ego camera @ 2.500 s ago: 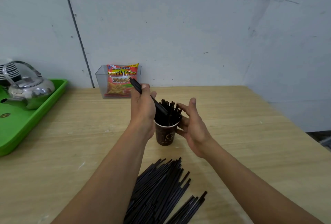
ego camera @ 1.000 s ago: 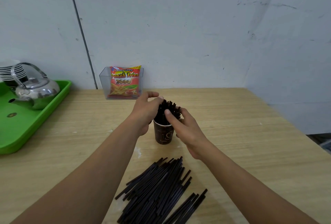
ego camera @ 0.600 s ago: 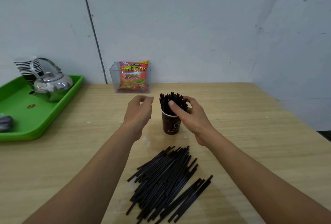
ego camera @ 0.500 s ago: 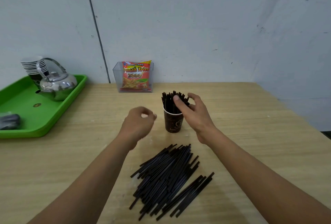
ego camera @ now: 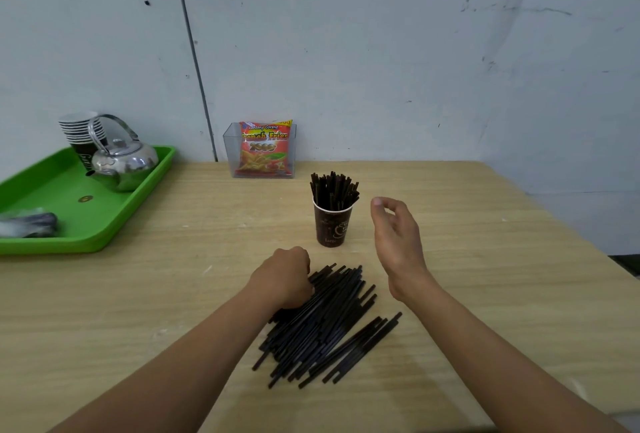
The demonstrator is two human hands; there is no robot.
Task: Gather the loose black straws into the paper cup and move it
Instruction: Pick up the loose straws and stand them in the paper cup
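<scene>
A dark brown paper cup (ego camera: 331, 226) stands upright mid-table, packed with black straws (ego camera: 334, 190) that stick out of its rim. Nearer to me, a loose pile of black straws (ego camera: 329, 321) lies flat on the wooden table (ego camera: 485, 294). My left hand (ego camera: 286, 276) is down on the pile's far left edge, its fingers curled onto some straws and the fingertips hidden under the hand. My right hand (ego camera: 394, 235) hovers just right of the cup without touching it, fingers loosely curled and holding nothing.
A green tray (ego camera: 104, 224) at the left holds a steel kettle (ego camera: 123, 160), a stack of paper cups (ego camera: 81, 131) and a grey object. A clear box with a snack packet (ego camera: 263, 150) stands against the wall (ego camera: 381, 51) behind the cup.
My left hand has dropped from beside the cup to the loose pile. My right hand has let go of the straws in the cup and drawn back to the right.
</scene>
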